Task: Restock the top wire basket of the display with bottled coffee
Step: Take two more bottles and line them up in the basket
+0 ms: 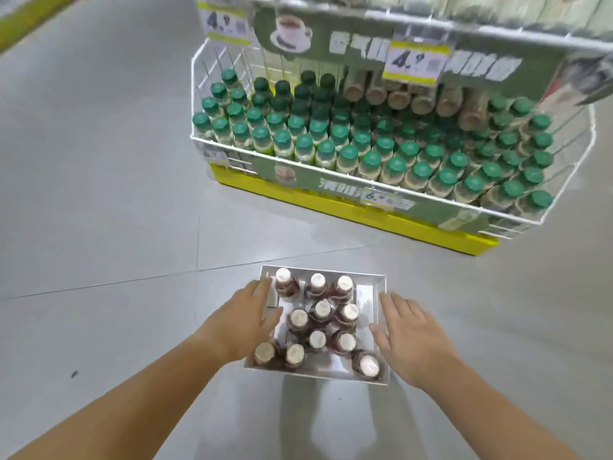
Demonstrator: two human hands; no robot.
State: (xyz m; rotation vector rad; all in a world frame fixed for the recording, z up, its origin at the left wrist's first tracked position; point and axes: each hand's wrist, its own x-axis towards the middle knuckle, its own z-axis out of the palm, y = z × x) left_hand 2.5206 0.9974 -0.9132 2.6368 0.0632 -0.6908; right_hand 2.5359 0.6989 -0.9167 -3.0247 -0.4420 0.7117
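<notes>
Head view: shallow grey cardboard tray (365,295), pale-capped coffee bottles (320,310).
Grip: my left hand (252,318), right hand (409,333) spread flat, flanking it.
Method: I'd lift level by both walls.

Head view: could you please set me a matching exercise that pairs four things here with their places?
Things:
1. tray
2. green-capped bottles
3. brown-capped bottles
4. yellow base

Places:
A. at the back of the basket
B. on the floor
C. under the basket
D. in the basket's front rows

Pairs: 1-B; 2-D; 3-A; 4-C
</notes>
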